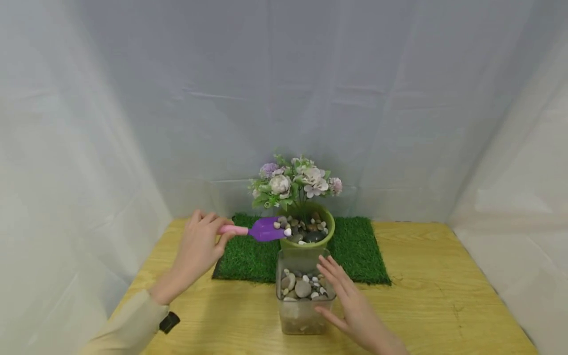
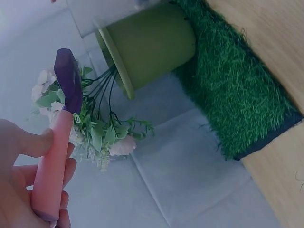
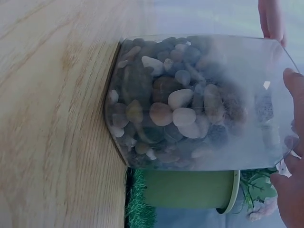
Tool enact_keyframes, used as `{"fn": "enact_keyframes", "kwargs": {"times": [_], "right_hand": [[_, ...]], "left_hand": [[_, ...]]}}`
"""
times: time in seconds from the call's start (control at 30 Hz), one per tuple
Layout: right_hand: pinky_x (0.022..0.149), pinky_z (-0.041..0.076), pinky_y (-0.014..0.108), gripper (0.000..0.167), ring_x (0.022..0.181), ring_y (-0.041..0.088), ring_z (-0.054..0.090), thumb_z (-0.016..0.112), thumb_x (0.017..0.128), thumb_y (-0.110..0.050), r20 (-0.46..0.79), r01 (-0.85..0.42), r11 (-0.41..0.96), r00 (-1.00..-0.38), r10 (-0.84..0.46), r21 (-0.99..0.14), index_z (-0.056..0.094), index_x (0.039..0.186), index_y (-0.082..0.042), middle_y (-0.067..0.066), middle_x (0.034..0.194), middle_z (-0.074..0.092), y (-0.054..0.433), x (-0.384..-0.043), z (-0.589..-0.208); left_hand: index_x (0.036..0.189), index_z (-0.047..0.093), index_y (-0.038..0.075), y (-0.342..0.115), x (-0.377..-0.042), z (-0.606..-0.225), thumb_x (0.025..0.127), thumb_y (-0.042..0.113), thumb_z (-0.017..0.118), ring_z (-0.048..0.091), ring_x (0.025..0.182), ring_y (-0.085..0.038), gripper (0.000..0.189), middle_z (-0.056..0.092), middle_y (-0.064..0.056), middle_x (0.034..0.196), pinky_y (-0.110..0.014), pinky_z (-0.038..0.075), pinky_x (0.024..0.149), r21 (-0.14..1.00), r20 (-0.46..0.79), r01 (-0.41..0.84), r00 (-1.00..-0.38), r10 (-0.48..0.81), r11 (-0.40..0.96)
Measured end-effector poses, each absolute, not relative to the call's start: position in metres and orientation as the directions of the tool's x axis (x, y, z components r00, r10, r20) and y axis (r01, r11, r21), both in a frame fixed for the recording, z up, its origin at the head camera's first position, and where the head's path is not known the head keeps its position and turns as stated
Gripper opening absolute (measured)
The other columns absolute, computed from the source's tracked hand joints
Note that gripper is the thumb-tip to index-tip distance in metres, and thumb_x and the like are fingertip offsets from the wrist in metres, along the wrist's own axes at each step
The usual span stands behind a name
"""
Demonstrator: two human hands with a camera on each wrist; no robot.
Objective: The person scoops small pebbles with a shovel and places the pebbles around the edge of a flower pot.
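Observation:
My left hand [image 1: 201,243] grips the pink handle of a small purple trowel [image 1: 266,229], its thumb and fingers wrapped round it in the left wrist view. A few pebbles [image 1: 282,223] lie at the blade's tip, which is over the left rim of a green flowerpot [image 1: 330,231]. Stones and the stems of pale pink and purple flowers [image 1: 295,181] are inside the pot. In front stands a clear square container [image 3: 209,102] partly filled with mixed pebbles [image 1: 303,288]. Fingers spread, my right hand [image 1: 350,308] touches the container's right side near the rim.
A mat of artificial grass [image 1: 359,251] lies under the pot on the wooden table [image 1: 421,296]. Pale sheeting [image 1: 301,98] hangs behind the table and at both sides. The container stands directly before the pot, near the table's front.

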State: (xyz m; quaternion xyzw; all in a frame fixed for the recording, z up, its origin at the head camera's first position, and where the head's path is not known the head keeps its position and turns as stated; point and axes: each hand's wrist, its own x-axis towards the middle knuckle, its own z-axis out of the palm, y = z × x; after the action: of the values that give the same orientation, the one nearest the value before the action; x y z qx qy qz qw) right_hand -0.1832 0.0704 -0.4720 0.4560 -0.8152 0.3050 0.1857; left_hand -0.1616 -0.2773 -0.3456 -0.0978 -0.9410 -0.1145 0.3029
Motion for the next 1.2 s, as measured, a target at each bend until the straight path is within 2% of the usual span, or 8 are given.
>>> {"fn": "enact_keyframes", "kwargs": {"times": [0.27,0.47,0.6,0.73,0.9,1.0,1.03,1.2], "right_hand": [[0.119,0.019,0.033,0.081,0.153,0.031,0.022,0.065,0.097,-0.043,0.565,-0.848,0.401,-0.530,-0.632,-0.347,0.029,0.159,-0.006,0.014,0.164,0.029,0.072,-0.185,-0.476],[0.119,0.018,0.030,0.080,0.152,0.033,0.024,0.065,0.097,-0.042,0.592,-0.860,0.372,-0.510,-0.624,-0.348,0.031,0.157,-0.002,0.015,0.163,0.030,0.070,-0.186,-0.478],[0.119,0.018,0.031,0.079,0.151,0.035,0.025,0.064,0.097,-0.042,0.604,-0.864,0.367,-0.503,-0.619,-0.343,0.032,0.157,-0.001,0.016,0.162,0.032,0.070,-0.186,-0.478],[0.119,0.019,0.030,0.078,0.152,0.033,0.024,0.064,0.098,-0.042,0.612,-0.868,0.358,-0.497,-0.616,-0.345,0.032,0.156,-0.001,0.016,0.162,0.032,0.070,-0.187,-0.477],[0.119,0.019,0.028,0.078,0.152,0.032,0.023,0.065,0.098,-0.040,0.615,-0.870,0.336,-0.493,-0.615,-0.361,0.033,0.156,0.000,0.017,0.161,0.032,0.069,-0.187,-0.477],[0.120,0.018,0.027,0.077,0.153,0.031,0.022,0.065,0.098,-0.040,0.620,-0.870,0.331,-0.493,-0.610,-0.367,0.033,0.156,0.000,0.016,0.162,0.032,0.069,-0.186,-0.478],[0.120,0.018,0.027,0.077,0.153,0.031,0.022,0.065,0.098,-0.040,0.621,-0.869,0.331,-0.494,-0.609,-0.367,0.033,0.156,0.000,0.016,0.162,0.031,0.069,-0.186,-0.478],[0.120,0.017,0.028,0.077,0.153,0.030,0.022,0.065,0.098,-0.040,0.630,-0.873,0.331,-0.488,-0.604,-0.358,0.034,0.155,0.002,0.013,0.163,0.031,0.069,-0.186,-0.479]], "left_hand": [[0.093,0.076,0.005,-0.274,-0.192,-0.340,0.088,0.015,0.078,0.050,0.085,-0.032,0.012,0.069,-0.011,0.090,-0.043,0.040,0.074,0.057,0.525,0.193,-0.840,0.135,0.980],[0.090,0.075,0.005,-0.271,-0.207,-0.335,0.083,0.002,0.073,0.050,0.087,-0.033,0.008,0.067,-0.012,0.088,-0.045,0.039,0.076,0.014,0.497,0.149,-0.859,0.122,0.989],[0.091,0.074,0.005,-0.265,-0.213,-0.332,0.080,0.000,0.069,0.047,0.089,-0.031,0.012,0.064,-0.010,0.088,-0.043,0.038,0.077,-0.086,0.452,0.124,-0.880,0.150,0.989],[0.092,0.075,0.005,-0.258,-0.216,-0.330,0.081,-0.002,0.067,0.045,0.089,-0.029,0.015,0.061,-0.010,0.088,-0.040,0.037,0.075,-0.167,0.446,0.141,-0.872,0.202,0.976],[0.089,0.074,0.007,-0.252,-0.211,-0.326,0.076,-0.005,0.070,0.045,0.091,-0.029,0.018,0.059,-0.009,0.088,-0.038,0.034,0.074,-0.228,0.481,0.143,-0.843,0.240,0.963],[0.086,0.072,0.005,-0.250,-0.205,-0.322,0.076,-0.006,0.070,0.046,0.092,-0.030,0.015,0.059,-0.010,0.088,-0.039,0.035,0.075,-0.238,0.496,0.139,-0.834,0.243,0.961],[0.086,0.072,0.005,-0.251,-0.203,-0.320,0.079,-0.004,0.070,0.047,0.092,-0.030,0.011,0.059,-0.010,0.087,-0.039,0.036,0.075,-0.223,0.497,0.139,-0.835,0.235,0.965],[0.091,0.073,0.006,-0.255,-0.186,-0.312,0.086,0.005,0.072,0.048,0.091,-0.031,0.005,0.062,-0.009,0.087,-0.043,0.039,0.078,-0.072,0.497,0.168,-0.849,0.181,0.983]]}}
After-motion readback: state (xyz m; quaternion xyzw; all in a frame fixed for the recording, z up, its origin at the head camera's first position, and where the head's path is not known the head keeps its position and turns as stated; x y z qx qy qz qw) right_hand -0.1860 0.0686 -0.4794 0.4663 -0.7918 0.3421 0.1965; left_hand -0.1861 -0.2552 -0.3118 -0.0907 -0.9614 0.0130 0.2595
